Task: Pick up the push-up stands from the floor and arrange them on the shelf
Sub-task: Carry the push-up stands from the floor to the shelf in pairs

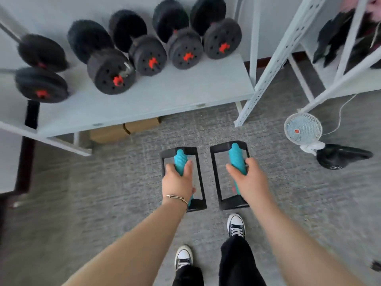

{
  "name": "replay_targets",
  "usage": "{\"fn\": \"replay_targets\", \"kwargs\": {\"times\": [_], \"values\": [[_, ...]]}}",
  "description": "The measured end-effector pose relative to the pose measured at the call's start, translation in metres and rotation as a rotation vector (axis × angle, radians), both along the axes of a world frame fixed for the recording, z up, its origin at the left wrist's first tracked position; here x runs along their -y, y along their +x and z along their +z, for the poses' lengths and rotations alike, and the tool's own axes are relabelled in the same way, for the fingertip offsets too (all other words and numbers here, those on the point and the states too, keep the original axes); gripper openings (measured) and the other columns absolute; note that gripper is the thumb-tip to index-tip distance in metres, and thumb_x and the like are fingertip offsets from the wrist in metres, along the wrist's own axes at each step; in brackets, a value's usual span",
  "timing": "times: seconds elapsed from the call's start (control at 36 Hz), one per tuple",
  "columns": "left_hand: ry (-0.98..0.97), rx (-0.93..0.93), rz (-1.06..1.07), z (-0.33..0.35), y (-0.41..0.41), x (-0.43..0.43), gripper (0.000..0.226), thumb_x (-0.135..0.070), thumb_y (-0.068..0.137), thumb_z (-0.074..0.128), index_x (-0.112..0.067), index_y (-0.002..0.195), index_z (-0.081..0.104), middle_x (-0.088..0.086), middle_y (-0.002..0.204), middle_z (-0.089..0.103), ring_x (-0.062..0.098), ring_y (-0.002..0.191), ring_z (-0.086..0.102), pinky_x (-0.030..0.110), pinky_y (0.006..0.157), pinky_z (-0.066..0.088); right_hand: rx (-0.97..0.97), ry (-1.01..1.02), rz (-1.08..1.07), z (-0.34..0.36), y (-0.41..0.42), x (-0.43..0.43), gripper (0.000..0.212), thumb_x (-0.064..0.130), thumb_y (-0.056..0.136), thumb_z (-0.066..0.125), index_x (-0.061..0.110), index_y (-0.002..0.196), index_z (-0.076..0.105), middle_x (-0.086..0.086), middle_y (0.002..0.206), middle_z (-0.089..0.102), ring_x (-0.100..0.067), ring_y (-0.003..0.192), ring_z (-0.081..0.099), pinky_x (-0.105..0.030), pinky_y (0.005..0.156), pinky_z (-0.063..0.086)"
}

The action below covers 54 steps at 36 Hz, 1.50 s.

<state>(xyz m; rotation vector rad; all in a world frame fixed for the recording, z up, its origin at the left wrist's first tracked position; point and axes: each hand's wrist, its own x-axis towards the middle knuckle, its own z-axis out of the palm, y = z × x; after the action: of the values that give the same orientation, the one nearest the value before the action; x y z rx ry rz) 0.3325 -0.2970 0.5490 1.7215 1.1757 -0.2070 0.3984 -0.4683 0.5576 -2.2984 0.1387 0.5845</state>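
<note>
Two push-up stands with black rectangular frames and teal ribbed grips are side by side over the grey carpet. My left hand (177,178) is wrapped around the teal grip of the left push-up stand (201,178). My right hand (247,176) is closed around the teal grip of the right push-up stand (218,174). Whether the stands touch the floor I cannot tell. The pale grey shelf (175,93) lies just ahead of them, its front part bare.
Several black dumbbells (111,71) with red nuts fill the back of the shelf. Cardboard boxes (123,129) sit under it. A white perforated rack post (266,79) stands at right, with a small white fan (303,129) and a black saddle-like object (340,156) on the floor. My shoes (236,225) are below.
</note>
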Motion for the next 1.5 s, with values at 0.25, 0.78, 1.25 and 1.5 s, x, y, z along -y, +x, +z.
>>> {"fn": "replay_targets", "kwargs": {"times": [0.25,0.78,1.25,1.5], "values": [[-0.016,0.197,0.074,0.167,-0.017,-0.078,0.039,-0.053,0.092,0.047,-0.017,0.108,0.047,0.005,0.088,0.063,0.02,0.06,0.07,0.039,0.065,0.06,0.042,0.233,-0.079,0.164,-0.012,-0.079,0.034,0.05,0.086,0.063,0.022,0.104,0.052,-0.003,0.092,0.064,-0.024,0.06,0.072,-0.049,0.059,0.061],[0.135,0.575,-0.043,0.351,0.121,-0.135,0.028,-0.043,0.094,0.048,-0.016,0.104,0.05,0.007,0.09,0.065,0.026,0.063,0.072,0.04,0.063,0.061,0.343,0.386,0.021,0.358,0.145,-0.141,0.031,0.032,0.092,0.056,0.026,0.121,0.047,-0.006,0.105,0.066,-0.023,0.053,0.071,-0.034,0.049,0.056],[-0.015,0.513,0.037,0.388,0.399,-0.154,0.027,-0.036,0.098,0.047,-0.013,0.111,0.049,0.013,0.104,0.065,0.017,0.049,0.067,0.023,0.044,0.051,0.319,0.328,0.028,0.392,0.425,-0.169,0.043,0.029,0.094,0.051,0.019,0.135,0.046,-0.005,0.114,0.061,-0.022,0.053,0.07,-0.023,0.041,0.045],[-0.14,0.397,0.126,0.386,0.465,-0.176,0.027,-0.036,0.095,0.054,-0.014,0.108,0.047,0.011,0.094,0.065,0.024,0.057,0.068,0.03,0.054,0.057,0.267,0.28,0.053,0.38,0.485,-0.181,0.04,0.029,0.092,0.051,0.017,0.13,0.05,-0.008,0.107,0.065,-0.026,0.055,0.072,-0.028,0.05,0.05]]}}
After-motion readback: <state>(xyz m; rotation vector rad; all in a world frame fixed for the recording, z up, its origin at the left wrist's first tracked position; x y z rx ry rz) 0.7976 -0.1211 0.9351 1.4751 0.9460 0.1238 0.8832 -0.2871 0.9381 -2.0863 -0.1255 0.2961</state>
